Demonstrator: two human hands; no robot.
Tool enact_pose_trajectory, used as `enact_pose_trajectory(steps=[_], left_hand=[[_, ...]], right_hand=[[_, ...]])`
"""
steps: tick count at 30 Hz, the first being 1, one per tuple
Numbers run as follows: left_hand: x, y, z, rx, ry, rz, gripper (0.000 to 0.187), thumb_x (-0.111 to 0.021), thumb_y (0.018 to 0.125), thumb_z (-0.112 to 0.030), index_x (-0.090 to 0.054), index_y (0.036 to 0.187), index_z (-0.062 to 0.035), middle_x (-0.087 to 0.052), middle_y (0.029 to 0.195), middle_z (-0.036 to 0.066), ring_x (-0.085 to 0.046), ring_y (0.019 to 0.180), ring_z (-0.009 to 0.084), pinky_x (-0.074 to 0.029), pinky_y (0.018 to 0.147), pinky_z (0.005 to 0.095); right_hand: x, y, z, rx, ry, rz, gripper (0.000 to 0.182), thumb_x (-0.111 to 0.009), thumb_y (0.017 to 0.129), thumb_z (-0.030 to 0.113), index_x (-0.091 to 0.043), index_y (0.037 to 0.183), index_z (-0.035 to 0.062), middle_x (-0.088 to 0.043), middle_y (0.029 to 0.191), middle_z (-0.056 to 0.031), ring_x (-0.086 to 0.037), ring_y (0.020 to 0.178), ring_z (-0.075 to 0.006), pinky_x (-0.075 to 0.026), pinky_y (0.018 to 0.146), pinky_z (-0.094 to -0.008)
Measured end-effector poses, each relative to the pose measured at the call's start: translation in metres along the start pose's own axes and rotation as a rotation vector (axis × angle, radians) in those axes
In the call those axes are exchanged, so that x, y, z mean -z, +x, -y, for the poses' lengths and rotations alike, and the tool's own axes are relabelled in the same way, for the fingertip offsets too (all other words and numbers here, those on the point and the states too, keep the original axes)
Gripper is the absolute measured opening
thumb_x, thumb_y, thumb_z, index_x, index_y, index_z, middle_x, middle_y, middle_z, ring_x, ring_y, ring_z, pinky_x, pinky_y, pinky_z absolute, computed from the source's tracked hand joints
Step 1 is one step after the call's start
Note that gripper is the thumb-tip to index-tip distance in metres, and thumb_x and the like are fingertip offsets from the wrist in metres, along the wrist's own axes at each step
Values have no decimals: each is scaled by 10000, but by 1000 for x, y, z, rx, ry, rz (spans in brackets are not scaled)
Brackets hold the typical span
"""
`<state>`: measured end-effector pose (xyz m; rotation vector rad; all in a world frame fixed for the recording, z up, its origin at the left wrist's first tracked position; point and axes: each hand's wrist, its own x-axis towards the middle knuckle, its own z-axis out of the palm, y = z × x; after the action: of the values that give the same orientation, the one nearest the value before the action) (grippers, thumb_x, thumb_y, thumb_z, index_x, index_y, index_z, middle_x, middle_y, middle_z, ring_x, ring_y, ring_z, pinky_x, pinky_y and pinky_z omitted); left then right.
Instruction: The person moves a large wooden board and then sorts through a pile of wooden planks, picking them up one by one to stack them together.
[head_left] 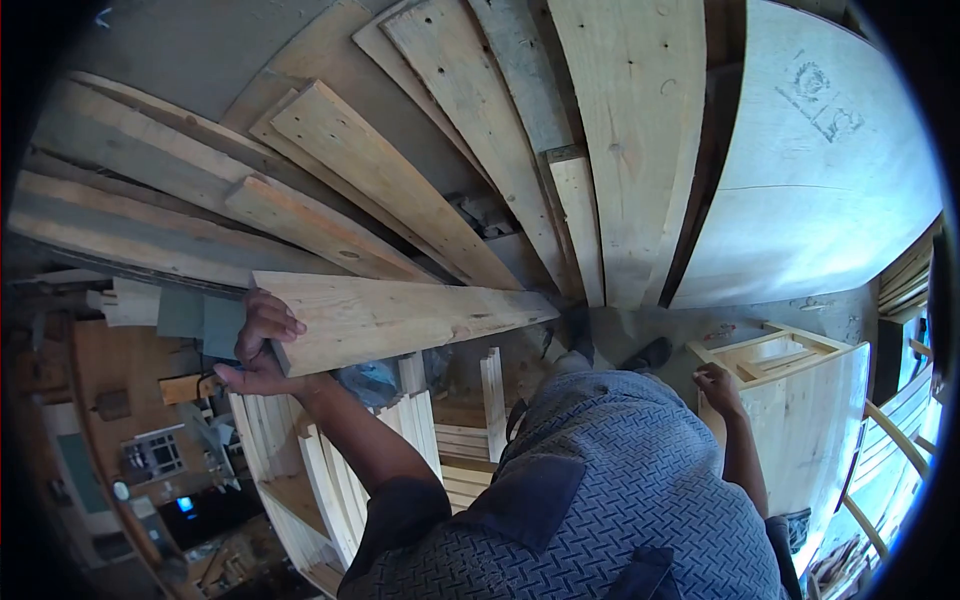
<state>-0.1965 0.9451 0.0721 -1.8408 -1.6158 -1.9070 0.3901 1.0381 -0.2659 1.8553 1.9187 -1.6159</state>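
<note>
My left hand (262, 345) grips the near end of a pale wooden board (390, 315), with its fingers over the end and the thumb stretched out below. The board slants away to the right, and its far end narrows toward the floor near my feet. My right hand (717, 387) hangs at my right side with the fingers curled in and nothing showing in them. Close beside it stands a wooden box-like piece (790, 400) with a framed top and a smooth pale side.
Several planks (380, 170) lean against the wall ahead, with a large pale panel (820, 150) to their right. A stack of light wooden strips (330, 470) stands at lower left. My shoe (650, 355) is on the floor. Farther left is a cluttered workbench (110, 370).
</note>
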Motion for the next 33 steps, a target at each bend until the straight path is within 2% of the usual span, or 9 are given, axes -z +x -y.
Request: enact_pose_trajectory(steps=[2,10,17,21,23,26,29,31,33], left_hand=[[-1,-1,-3,-11,-22,-1,737,-71,932,-558,-452,535,-67,-487,480,77,-378,558,178,-318,812,373],[-4,-1,-6,-32,-48,14,752,-64,934,-572,-460,537,-71,-487,477,77,-388,544,180,-315,784,372],[-43,10,-21,-25,-86,45,743,-65,948,-526,-474,549,-53,-494,482,96,-396,527,205,-342,764,377],[-113,36,-78,-46,-81,95,772,-38,946,-539,-473,550,-38,-493,486,98,-394,525,212,-348,769,389],[-146,48,-108,-61,-79,96,805,-14,941,-570,-476,548,-41,-480,473,81,-400,511,211,-355,746,388],[-176,64,-128,-79,-160,117,795,-22,934,-601,-469,573,-52,-427,465,60,-398,534,194,-353,635,328],[-200,75,-135,-81,-289,189,806,-27,941,-592,-502,600,-38,-447,509,70,-431,578,201,-363,637,321],[-231,76,-151,-66,-244,141,821,-26,950,-579,-549,667,-13,-484,577,93,-454,635,213,-382,657,326],[-237,91,-145,-351,-331,376,819,-63,957,-562,-598,942,59,-577,896,195,-535,897,284,-411,843,386]], right_hand=[[2,6,-1,-6,-1,-8,357,-667,847,263,-631,1052,-28,-687,917,-163,-666,798,-228,-514,737,-348],[11,13,36,35,-105,34,390,-668,843,303,-631,1066,-15,-687,956,-162,-668,861,-249,-514,779,-361],[1,14,184,267,-60,236,486,-667,843,385,-618,1153,15,-688,973,-171,-670,899,-293,-523,792,-382],[-1,-32,316,768,-65,485,781,-740,766,435,-434,1364,37,-444,1377,-223,-444,1266,-361,-364,1055,-417],[-12,-53,350,1190,76,352,855,-734,751,467,-383,1359,-21,-414,1365,-279,-466,1221,-401,-391,1028,-438],[-8,-88,366,1082,101,215,769,-689,799,424,-383,1342,-25,-487,1274,-296,-531,1123,-432,-461,931,-466],[-14,-95,349,1068,152,-188,593,-633,859,340,-427,1296,-3,-643,953,-237,-638,854,-416,-529,721,-460],[-2,-102,336,993,248,-324,544,-641,857,326,-459,1258,6,-643,939,-230,-643,848,-402,-530,717,-455],[14,-119,324,791,372,-483,405,-670,849,273,-534,1139,25,-637,897,-206,-648,827,-382,-526,686,-442]])
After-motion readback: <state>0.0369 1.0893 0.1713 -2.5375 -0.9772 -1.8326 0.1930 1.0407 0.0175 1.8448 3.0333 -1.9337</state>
